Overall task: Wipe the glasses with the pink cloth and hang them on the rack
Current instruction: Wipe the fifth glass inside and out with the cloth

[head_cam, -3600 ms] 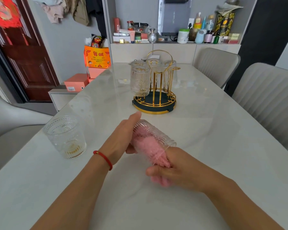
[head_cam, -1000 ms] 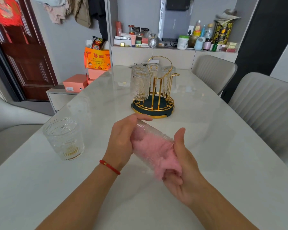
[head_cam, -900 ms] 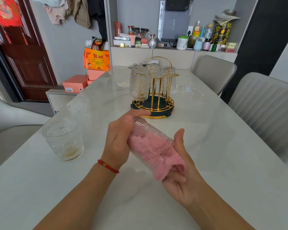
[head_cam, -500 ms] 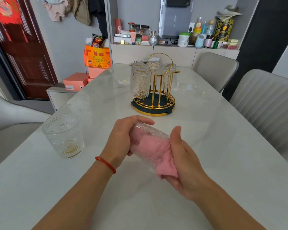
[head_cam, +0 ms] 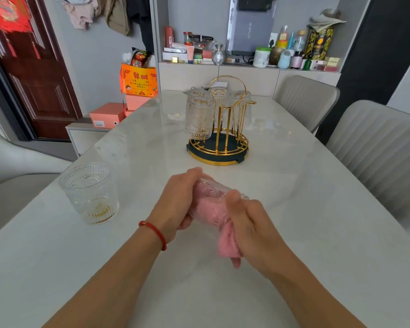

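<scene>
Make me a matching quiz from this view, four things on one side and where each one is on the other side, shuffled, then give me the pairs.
Things
1. pink cloth
2. held glass
3. short glass
4. gold rack

Places
A. standing upright on the table's left side
B. gripped in the left hand
C. stuffed inside a glass, tail in the right hand
D. far middle of the table, glasses hanging on it

Pairs: 1-C, 2-B, 3-A, 4-D

Right hand (head_cam: pixel 251 223) now thumb-up, closed tighter over pink cloth (head_cam: pixel 213 214) at glass (head_cam: pixel 211 188) mouth.
</scene>
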The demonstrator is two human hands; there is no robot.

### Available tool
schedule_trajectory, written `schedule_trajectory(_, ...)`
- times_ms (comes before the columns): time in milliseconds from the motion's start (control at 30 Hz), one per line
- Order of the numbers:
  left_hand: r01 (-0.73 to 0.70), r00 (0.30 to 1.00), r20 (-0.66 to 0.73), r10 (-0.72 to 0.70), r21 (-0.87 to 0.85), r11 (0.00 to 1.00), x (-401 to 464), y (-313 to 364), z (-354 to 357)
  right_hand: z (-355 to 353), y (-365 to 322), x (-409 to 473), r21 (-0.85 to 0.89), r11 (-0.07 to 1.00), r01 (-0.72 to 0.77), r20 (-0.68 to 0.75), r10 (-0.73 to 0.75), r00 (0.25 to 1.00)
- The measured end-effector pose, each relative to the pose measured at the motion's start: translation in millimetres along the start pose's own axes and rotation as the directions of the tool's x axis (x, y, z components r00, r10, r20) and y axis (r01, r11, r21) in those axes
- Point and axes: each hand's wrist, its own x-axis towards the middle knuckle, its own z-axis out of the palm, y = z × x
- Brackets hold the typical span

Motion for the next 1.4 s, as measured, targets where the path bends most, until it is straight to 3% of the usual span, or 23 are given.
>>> schedule_trajectory(67,-0.148,0.985,-0.091,0.145,-0.032,0.988,-1.1,-3.9,6.4,2.1,1.5,0.3,0.184,0.975,-0.123,-0.067,0.137,0.988)
schedule_trajectory(100,-0.289,0.949,-0.133,0.285,-0.011,0.957,-1.4,-5.6,7.5,0.9,3.3,0.7,0.380,0.904,-0.197,-0.041,0.229,0.972)
schedule_trajectory(167,-0.558,0.811,-0.177,0.558,0.050,0.828,0.0,-9.9,3.1,1.3,-0.6,1.0,0.724,0.632,-0.276,0.067,0.334,0.940)
schedule_trajectory(233,-0.697,0.709,-0.123,0.695,0.031,0.717,0.9,-13.3,-1.2,0.8,-2.0,1.2,0.840,0.472,-0.268,0.134,0.298,0.945)
schedule_trajectory(267,-0.672,0.738,-0.082,0.670,-0.005,0.740,0.1,-11.7,-2.7,0.1,-3.0,1.9,0.831,0.485,-0.272,0.149,0.276,0.950)
schedule_trajectory(300,-0.570,0.821,-0.042,0.569,-0.057,0.819,-1.5,-7.3,-4.6,-2.3,-5.4,3.0,0.781,0.555,-0.285,0.149,0.278,0.949)
schedule_trajectory(367,-0.282,0.947,0.130,0.294,-0.103,0.954,-0.3,-1.2,-11.0,-10.4,-5.4,5.7,0.488,0.835,-0.255,0.052,0.264,0.963)
schedule_trajectory(433,-0.066,0.965,0.250,0.078,-0.056,0.996,0.2,1.7,-15.8,-11.0,-5.8,5.0,0.070,0.995,-0.068,-0.018,0.070,0.997)
schedule_trajectory(500,0.026,0.986,0.165,-0.024,-0.012,1.000,-0.5,2.5,-13.9,-3.0,-3.6,1.1,-0.049,0.997,0.055,0.005,-0.055,0.998)
schedule_trajectory(567,-0.018,1.000,0.009,0.018,-0.021,1.000,-1.3,1.8,-5.2,6.0,-0.3,-0.3,0.001,0.999,0.036,-0.002,-0.036,0.999)
schedule_trajectory(633,-0.206,0.974,-0.109,0.200,-0.045,0.978,-1.9,-2.0,1.1,8.1,1.6,2.2,0.171,0.981,-0.092,-0.055,0.103,0.993)
schedule_trajectory(700,-0.474,0.864,-0.182,0.469,0.017,0.880,-0.9,-6.2,3.0,6.7,1.2,0.9,0.553,0.796,-0.246,-0.023,0.310,0.950)
schedule_trajectory(800,-0.725,0.674,-0.144,0.724,0.054,0.686,3.2,-14.3,-0.8,6.6,-2.0,0.8,0.855,0.456,-0.249,0.106,0.316,0.943)
schedule_trajectory(833,-0.737,0.669,-0.105,0.736,0.036,0.675,3.7,-14.5,-3.0,5.6,0.1,2.7,0.867,0.434,-0.243,0.119,0.295,0.948)
schedule_trajectory(900,-0.607,0.795,0.004,0.607,-0.027,0.795,4.5,-10.9,-10.5,1.1,1.7,9.4,0.772,0.574,-0.272,0.111,0.300,0.948)
schedule_trajectory(967,-0.285,0.940,0.177,0.292,-0.067,0.956,6.9,-7.7,-17.3,-5.6,-0.6,11.2,0.445,0.865,-0.234,0.003,0.259,0.966)
schedule_trajectory(1000,-0.109,0.969,0.215,0.122,-0.070,0.992,7.2,-6.7,-18.5,-7.5,-1.1,10.0,0.234,0.962,-0.139,-0.040,0.153,0.987)
schedule_trajectory(1067,0.084,0.989,0.125,-0.078,-0.048,0.995,8.2,-5.3,-12.9,-5.0,-3.4,4.8,-0.048,0.998,0.038,-0.030,-0.039,0.999)
schedule_trajectory(1133,0.022,0.999,-0.022,-0.023,-0.052,0.998,6.2,-3.2,-3.9,0.9,-1.2,2.4,-0.026,0.999,0.024,-0.016,-0.025,1.000)
schedule_trajectory(1200,-0.201,0.976,-0.098,0.194,-0.065,0.977,2.0,-4.5,0.0,3.9,3.6,4.0,0.187,0.979,-0.077,-0.054,0.089,0.995)
schedule_trajectory(1267,-0.439,0.893,-0.130,0.431,-0.042,0.898,-0.6,-4.2,-1.4,4.1,4.7,4.7,0.563,0.791,-0.237,0.012,0.280,0.960)
schedule_trajectory(1333,-0.558,0.822,-0.145,0.550,-0.019,0.830,-2.3,-5.4,-3.0,3.5,2.2,6.1,0.777,0.560,-0.286,0.102,0.336,0.936)
schedule_trajectory(1400,-0.581,0.806,-0.156,0.571,-0.023,0.813,-2.3,-4.7,-3.2,-1.8,5.4,10.0,0.766,0.575,-0.289,0.143,0.286,0.947)
